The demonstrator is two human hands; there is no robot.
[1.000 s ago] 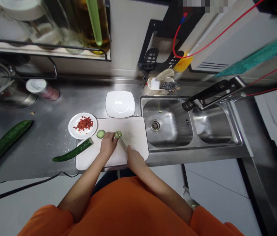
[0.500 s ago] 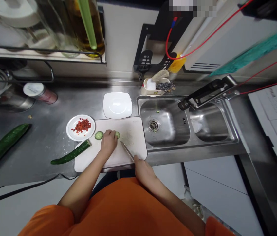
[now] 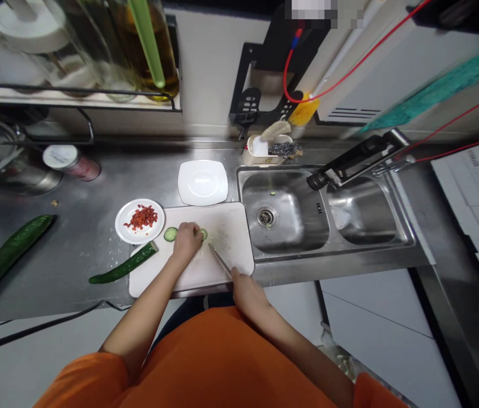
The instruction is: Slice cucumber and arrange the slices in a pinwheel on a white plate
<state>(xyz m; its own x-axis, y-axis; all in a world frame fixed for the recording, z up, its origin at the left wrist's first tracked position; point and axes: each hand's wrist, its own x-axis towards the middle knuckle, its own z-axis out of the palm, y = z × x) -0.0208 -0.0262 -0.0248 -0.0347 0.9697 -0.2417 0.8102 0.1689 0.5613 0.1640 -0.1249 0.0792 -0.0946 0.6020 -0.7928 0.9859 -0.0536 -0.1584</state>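
Landmark: white cutting board point(image 3: 231, 238) on the steel tabletop point(image 3: 86, 226), left of the sink point(image 3: 286, 212).
Left hand point(image 3: 186, 241): on the board's far-left part, fingertips pressed down on a cucumber slice point(image 3: 202, 233) — grip closed on it from above.
Right hand point(image 3: 243, 286): at the board's near edge, grip wrapped round the knife point(image 3: 219, 259) handle; blade slanting up-left toward the slice.
Second slice point(image 3: 171, 233): flat on the board, just left of the left hand.
Cut cucumber point(image 3: 124, 265): long axis slanting, cut end on the board's left edge, tip pointing down-left off the board.
Doing it well: probably fingertips curled back, slice kept flat, blade brought down clear of them — no sideways drag.
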